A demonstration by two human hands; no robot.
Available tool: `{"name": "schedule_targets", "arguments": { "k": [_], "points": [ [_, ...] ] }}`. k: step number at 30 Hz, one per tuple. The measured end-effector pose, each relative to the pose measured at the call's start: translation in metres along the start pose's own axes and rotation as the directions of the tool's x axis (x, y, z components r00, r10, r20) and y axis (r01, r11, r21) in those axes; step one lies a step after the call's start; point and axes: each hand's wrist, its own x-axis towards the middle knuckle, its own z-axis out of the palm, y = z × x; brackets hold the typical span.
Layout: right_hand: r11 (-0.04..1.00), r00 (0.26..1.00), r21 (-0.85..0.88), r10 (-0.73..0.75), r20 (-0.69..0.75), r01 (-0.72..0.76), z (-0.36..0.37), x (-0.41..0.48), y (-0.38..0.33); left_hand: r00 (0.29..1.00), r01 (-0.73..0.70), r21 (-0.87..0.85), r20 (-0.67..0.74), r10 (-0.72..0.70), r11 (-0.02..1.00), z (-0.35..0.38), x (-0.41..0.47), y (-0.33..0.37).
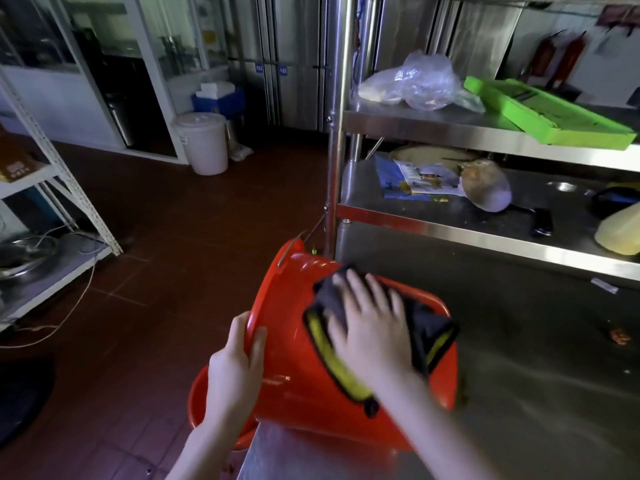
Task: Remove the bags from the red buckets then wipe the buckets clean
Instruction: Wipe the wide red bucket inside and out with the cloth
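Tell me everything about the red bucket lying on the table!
The bucket is shiny red plastic with a thin metal handle at its rim. It lies tipped on its side at the edge of the steel table, mouth facing left. The left hand grips its rim. The right hand presses a dark cloth with yellow trim flat on its outer wall. Its inside is hidden.

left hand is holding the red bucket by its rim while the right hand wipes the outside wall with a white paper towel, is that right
Not quite. It is a dark cloth with a yellow side, not a white paper towel. The rest stands: the left hand grips the rim of the red bucket and the right hand presses the cloth flat on its outside wall. The head view shows this.
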Motion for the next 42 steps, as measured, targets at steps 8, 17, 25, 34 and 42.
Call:
{"name": "schedule_targets", "arguments": {
  "k": [8, 17, 25, 34, 42],
  "points": [
    [0.997, 0.999, 0.050, 0.052, 0.007, -0.052, -0.006, 0.036, -0.034, 1.000, -0.025, -0.093, 0.008, 0.026, 0.995, -0.011, -0.034, -0.011],
    [0.998, 0.996, 0.069, -0.006, 0.085, 0.000, -0.009, 0.032, -0.025, 0.940, 0.025, -0.159, 0.339, 0.030, 0.987, -0.032, 0.022, 0.041],
    [0.971, 0.973, 0.061, -0.230, -0.027, 0.231, 0.010, -0.061, -0.081, 0.864, 0.216, -0.130, 0.487, -0.127, 0.968, -0.017, 0.070, 0.052],
    [0.981, 0.982, 0.078, -0.183, 0.044, 0.179, -0.010, -0.005, -0.066, 0.941, 0.130, -0.105, 0.325, -0.090, 0.986, -0.014, 0.059, 0.049],
    [0.988, 0.988, 0.028, -0.151, -0.032, 0.152, 0.018, -0.072, -0.094, 0.935, 0.105, -0.111, 0.349, -0.061, 0.988, -0.015, 0.064, 0.049]
  ]
}}
